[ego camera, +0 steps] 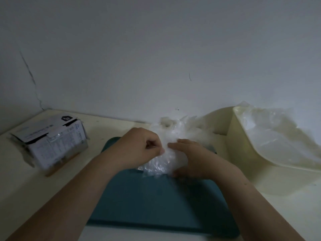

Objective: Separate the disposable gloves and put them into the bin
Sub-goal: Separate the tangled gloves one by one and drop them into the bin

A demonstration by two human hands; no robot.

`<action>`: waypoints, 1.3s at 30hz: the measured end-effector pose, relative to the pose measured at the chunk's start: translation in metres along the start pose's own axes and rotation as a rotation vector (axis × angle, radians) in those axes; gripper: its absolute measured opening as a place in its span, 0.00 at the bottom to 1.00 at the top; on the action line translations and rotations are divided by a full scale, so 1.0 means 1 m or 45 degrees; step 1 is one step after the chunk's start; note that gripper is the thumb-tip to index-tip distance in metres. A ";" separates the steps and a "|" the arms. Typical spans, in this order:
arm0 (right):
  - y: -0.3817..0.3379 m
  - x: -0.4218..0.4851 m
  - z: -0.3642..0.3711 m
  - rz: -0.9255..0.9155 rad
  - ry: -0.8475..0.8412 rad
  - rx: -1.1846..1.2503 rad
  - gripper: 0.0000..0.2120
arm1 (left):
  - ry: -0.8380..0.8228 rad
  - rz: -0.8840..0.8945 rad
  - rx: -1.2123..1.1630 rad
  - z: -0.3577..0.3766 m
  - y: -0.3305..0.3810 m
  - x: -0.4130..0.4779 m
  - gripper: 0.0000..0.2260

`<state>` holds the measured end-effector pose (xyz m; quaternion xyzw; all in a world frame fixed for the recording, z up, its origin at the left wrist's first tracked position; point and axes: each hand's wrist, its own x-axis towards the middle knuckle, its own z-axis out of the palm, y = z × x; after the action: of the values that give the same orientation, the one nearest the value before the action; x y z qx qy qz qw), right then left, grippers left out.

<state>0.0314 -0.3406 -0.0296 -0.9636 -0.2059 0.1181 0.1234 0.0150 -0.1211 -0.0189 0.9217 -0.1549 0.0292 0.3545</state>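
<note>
Both forearms reach forward from the bottom edge and meet over the far end of a teal mat (156, 197). The left hand (140, 146) is turned knuckles up with its fingers curled in tight, and it pinches an edge of the gloves (165, 162) between thumb and fingertips. The right hand (191, 157) lies just beside it. Its fingers are laid over the top of the same clump and its thumb sits below, so it grips the clump from the right side. The two hands nearly touch.

The gloves are a crumpled wad of clear film, held between the hands just above the mat, with a loose part rising behind the hands toward the wall (156, 49).

To the right, a cream bin (243, 162) stands on the table (26, 188), close beside the mat. It holds loose gloves (278, 133) that spill up over its rim. To the left, well apart from the hands, a white printed box (52, 141) with torn-open flaps sits tilted on the table near the corner. The light is dim and fine detail on the film is blurred.
</note>
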 end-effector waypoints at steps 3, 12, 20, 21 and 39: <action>0.008 0.007 0.001 0.036 0.093 0.004 0.36 | 0.172 0.057 -0.020 -0.006 -0.010 0.006 0.05; -0.015 -0.021 -0.024 -0.103 0.625 0.536 0.54 | 0.854 0.072 -0.227 -0.021 -0.001 0.009 0.11; -0.031 -0.021 -0.024 -0.274 0.753 1.460 0.19 | 0.157 -0.130 -1.364 -0.033 0.030 -0.004 0.17; -0.032 -0.024 -0.026 -0.282 0.745 1.591 0.14 | 0.067 -0.156 -1.408 -0.032 0.033 -0.006 0.20; 0.000 -0.007 -0.021 0.232 0.984 1.796 0.13 | 0.401 -0.418 -1.844 -0.027 0.024 0.004 0.13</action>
<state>0.0314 -0.3476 -0.0083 -0.6446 0.0536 -0.1117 0.7544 0.0126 -0.1208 0.0174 0.4546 0.0563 -0.0016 0.8889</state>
